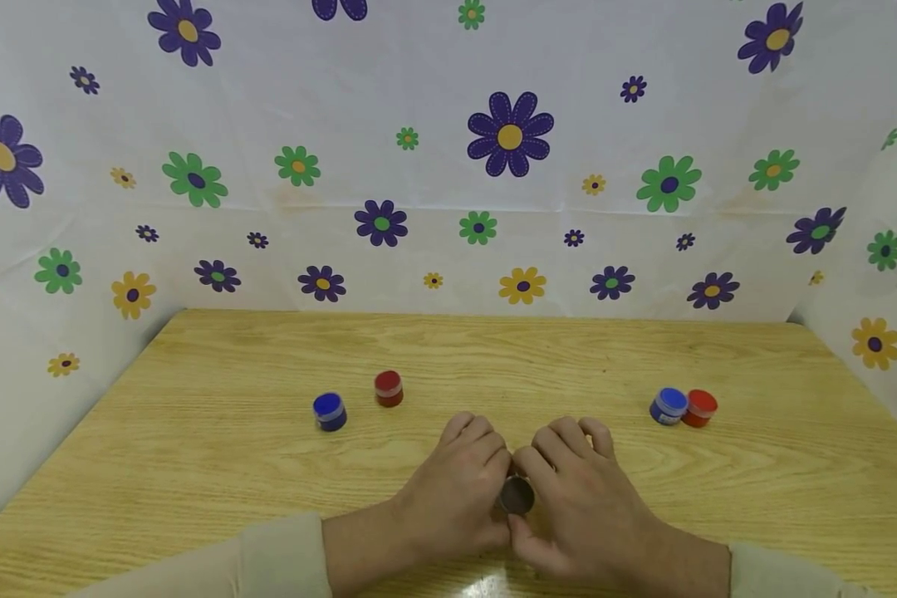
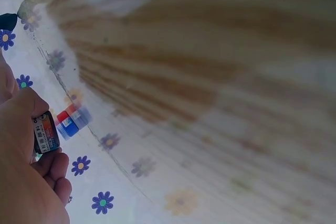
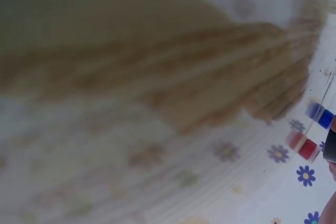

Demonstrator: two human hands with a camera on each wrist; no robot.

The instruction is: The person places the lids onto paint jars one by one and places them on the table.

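A small jar with a dark top point(image 1: 517, 496), like the small paint jars around it, is held between both hands near the front of the table. My left hand point(image 1: 456, 490) grips it from the left with curled fingers. From the right, my right hand point(image 1: 594, 511) pinches it, thumb at the near side. The left wrist view shows the black jar point(image 2: 46, 135) with a printed label between thumb and fingers. Only a dark edge of the jar point(image 3: 330, 148) appears at the right wrist view's border. Whether its lid is loose cannot be seen.
A blue jar point(image 1: 330, 412) and a dark red jar point(image 1: 389, 389) stand apart at left on the wooden table point(image 1: 194, 465). At right, another blue jar point(image 1: 669, 406) touches a red jar point(image 1: 700, 409). A flower-printed cloth point(image 1: 419, 183) hangs behind and at the sides.
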